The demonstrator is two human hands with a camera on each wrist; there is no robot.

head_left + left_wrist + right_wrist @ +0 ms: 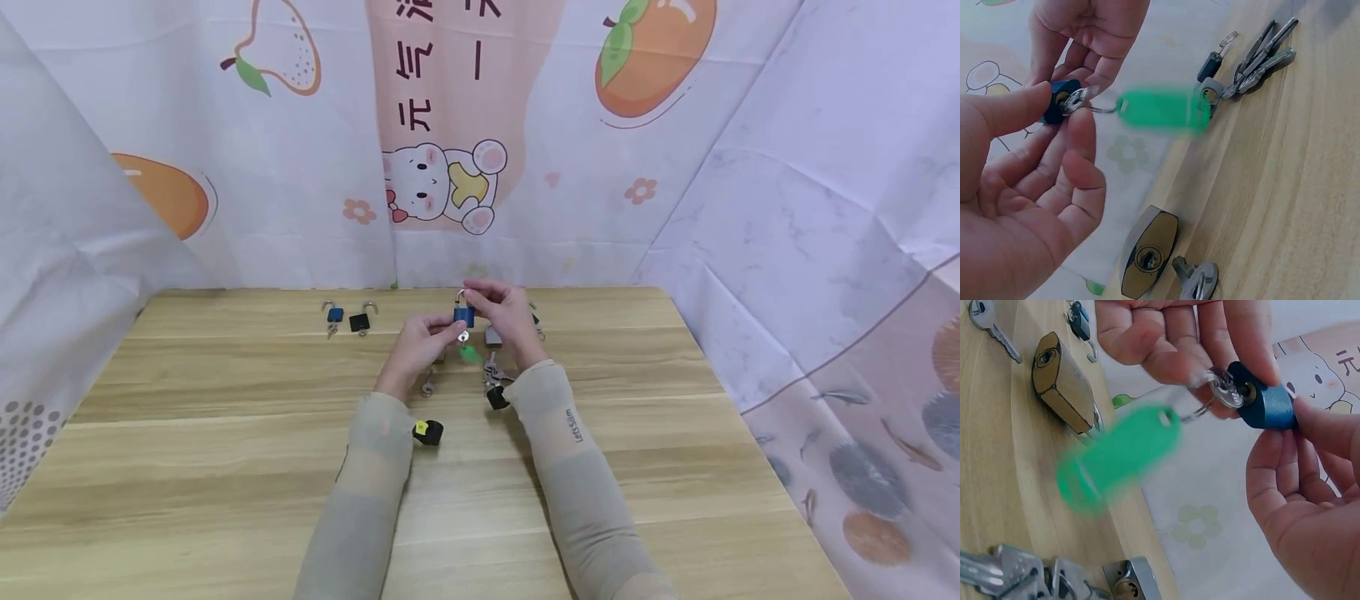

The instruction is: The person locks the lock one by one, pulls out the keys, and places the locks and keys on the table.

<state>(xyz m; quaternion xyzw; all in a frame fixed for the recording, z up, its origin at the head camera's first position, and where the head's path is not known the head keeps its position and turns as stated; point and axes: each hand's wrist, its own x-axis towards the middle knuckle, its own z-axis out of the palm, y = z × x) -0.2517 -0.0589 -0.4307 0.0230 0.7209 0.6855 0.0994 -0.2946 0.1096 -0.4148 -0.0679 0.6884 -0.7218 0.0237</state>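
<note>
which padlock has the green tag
The blue metal padlock held up off the light wooden table: a green plastic tag hangs from its silver key. The other padlocks rest on the table, showing none.

Blue padlock (464,317) upright in head view, silver shackle (459,293) at 12 o'clock (latched or not, can't tell), silver key (1227,389) inserted at 6, green tag (1121,456) hanging off it toward 5.

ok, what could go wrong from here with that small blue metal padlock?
The small blue metal padlock, held above the wood-grain table by the left hand and right hand, could slip and drop.
The dangling green plastic tag might tug the silver metal key askew.
If dropped, it might hit the gold-coloured metal padlock nearby.
</note>
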